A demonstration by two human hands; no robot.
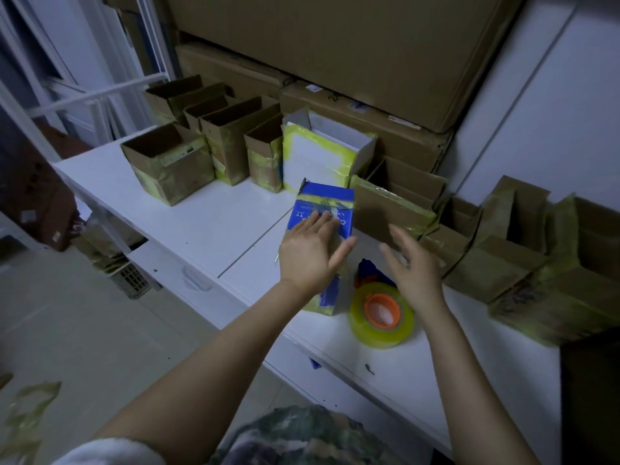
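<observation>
Here the left hand (312, 253) is laid flat against the near face of a blue box (327, 199), fingers straight and close together, thumb spread out to the right. Nothing is gripped; the box is only touched by the open palm and fingers. The left forearm is stretched forward from the lower left, wrist nearly straight.

The right hand (409, 263) is held in the air just right of the box, open, fingers spread and slightly bent, palm turned toward the box. Nothing is held by it, and a gap to the box is seen. The right forearm is raised from the lower right.

The blue box is stood on end on the white table (201, 223), near the middle of the front edge, with yellowish tape wrapped round its top and bottom.

A roll of tape (380, 313) with an orange core is laid flat on the table just right of the box foot, below the right wrist.

A white box (322, 152) edged in yellow tape is stood behind the blue one. Open brown boxes (167, 162) are lined up at the left, more brown boxes (503, 246) at the right, and big cartons (335, 45) are stacked at the back.
</observation>
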